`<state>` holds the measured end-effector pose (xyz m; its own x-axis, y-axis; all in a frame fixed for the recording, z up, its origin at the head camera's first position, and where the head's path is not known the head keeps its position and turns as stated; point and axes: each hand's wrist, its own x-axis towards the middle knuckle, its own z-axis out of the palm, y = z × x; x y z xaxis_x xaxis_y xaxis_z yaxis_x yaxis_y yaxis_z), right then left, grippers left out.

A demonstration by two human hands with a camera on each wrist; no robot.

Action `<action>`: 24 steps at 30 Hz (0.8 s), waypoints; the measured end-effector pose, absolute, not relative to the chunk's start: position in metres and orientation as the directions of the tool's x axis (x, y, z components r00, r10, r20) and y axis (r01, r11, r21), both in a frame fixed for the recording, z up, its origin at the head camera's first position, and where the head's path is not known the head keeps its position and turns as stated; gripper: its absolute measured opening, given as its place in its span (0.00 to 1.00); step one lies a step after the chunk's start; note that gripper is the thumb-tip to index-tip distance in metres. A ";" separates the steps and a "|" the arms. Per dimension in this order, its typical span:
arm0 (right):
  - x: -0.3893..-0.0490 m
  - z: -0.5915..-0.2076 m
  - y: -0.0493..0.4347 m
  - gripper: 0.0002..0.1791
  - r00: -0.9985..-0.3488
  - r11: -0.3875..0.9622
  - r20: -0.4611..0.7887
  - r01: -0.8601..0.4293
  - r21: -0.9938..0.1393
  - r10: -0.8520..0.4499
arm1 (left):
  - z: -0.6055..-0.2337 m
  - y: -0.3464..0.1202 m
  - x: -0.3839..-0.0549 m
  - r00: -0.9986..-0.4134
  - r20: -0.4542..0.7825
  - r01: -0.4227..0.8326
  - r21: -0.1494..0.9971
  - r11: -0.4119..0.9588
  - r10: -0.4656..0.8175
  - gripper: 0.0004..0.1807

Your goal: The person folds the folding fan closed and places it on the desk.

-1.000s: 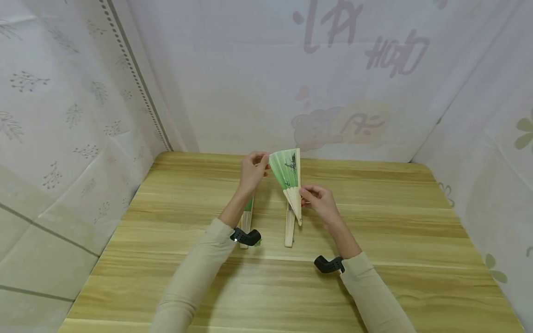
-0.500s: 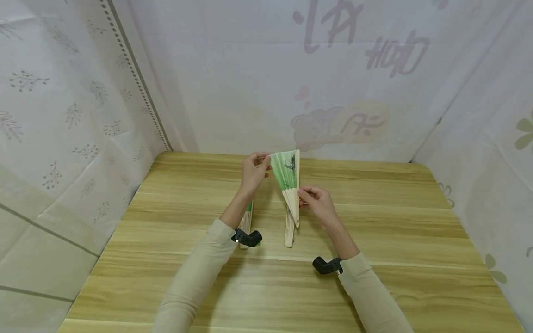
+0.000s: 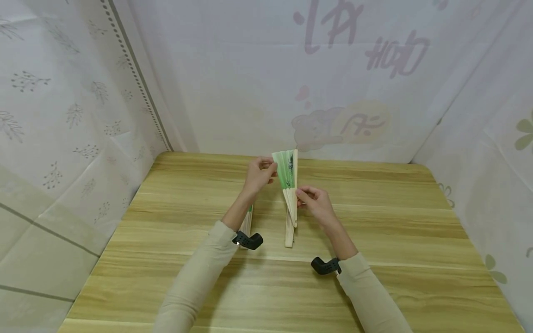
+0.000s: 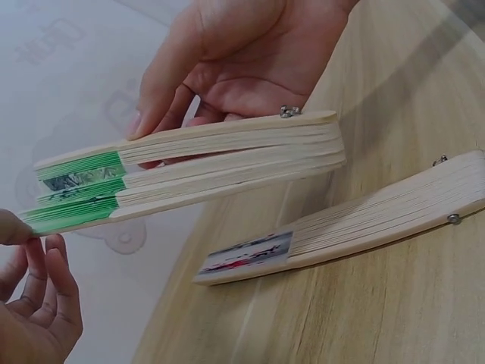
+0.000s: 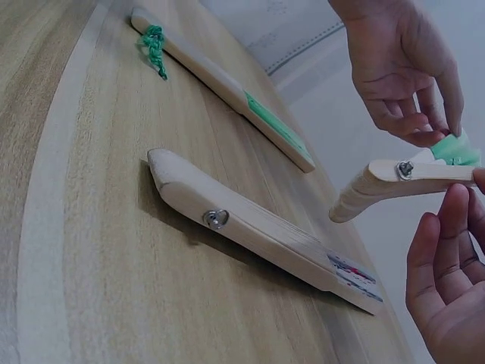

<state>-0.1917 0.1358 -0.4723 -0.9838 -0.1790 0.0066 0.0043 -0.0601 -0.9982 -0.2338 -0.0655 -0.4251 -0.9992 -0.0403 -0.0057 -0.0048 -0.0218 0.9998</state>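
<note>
A green folding fan (image 3: 285, 171) with pale wooden ribs is partly spread above the table. My left hand (image 3: 260, 175) pinches the upper green edge of its leaf. Lower down, the thumb and fingers of my right hand (image 3: 317, 203) grip the outer rib. The left wrist view shows the fan's ribs (image 4: 235, 155) nearly stacked, with a gap between two groups of folds and a metal rivet at the pivot end. Beneath it a closed fan (image 5: 258, 235) with a grey and red printed leaf lies on the table. Another closed fan (image 5: 220, 87), green-leafed with a green cord, lies partly hidden under my left forearm.
The wood-grain table (image 3: 374, 222) extends on both sides of the hands. Patterned white cloth (image 3: 233, 83) hangs behind it and at the sides. A black wrist camera (image 3: 250, 240) sits on the left wrist, another camera (image 3: 325, 266) on the right.
The held fan has narrowed as my left hand moved slightly right and down, bringing the leaf's edge toward the outer rib. My right hand has shifted slightly left. The fans on the table stay put.
</note>
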 end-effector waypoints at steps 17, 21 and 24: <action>-0.192 -0.475 0.137 0.16 -0.986 -0.055 -0.036 0.045 -0.997 -0.163 | -0.428 -0.062 -0.233 -1.000 0.003 0.003 1.000 -0.021 -0.004 0.08; -0.191 -0.477 0.139 0.17 -0.976 -0.033 -0.078 0.086 -0.996 -0.201 | -0.429 -0.062 -0.232 -1.000 0.000 0.000 1.000 -0.020 -0.006 0.07; -0.190 -0.477 0.139 0.17 -0.970 -0.021 -0.096 0.104 -0.994 -0.223 | -0.429 -0.063 -0.232 -1.000 -0.002 -0.002 1.000 -0.015 -0.006 0.07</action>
<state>-0.1897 0.1393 -0.4772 -0.9700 -0.2230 -0.0962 0.1035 -0.0212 -0.9944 -0.2318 -0.0630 -0.4293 -1.0000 -0.0056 -0.0022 -0.0021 -0.0153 0.9999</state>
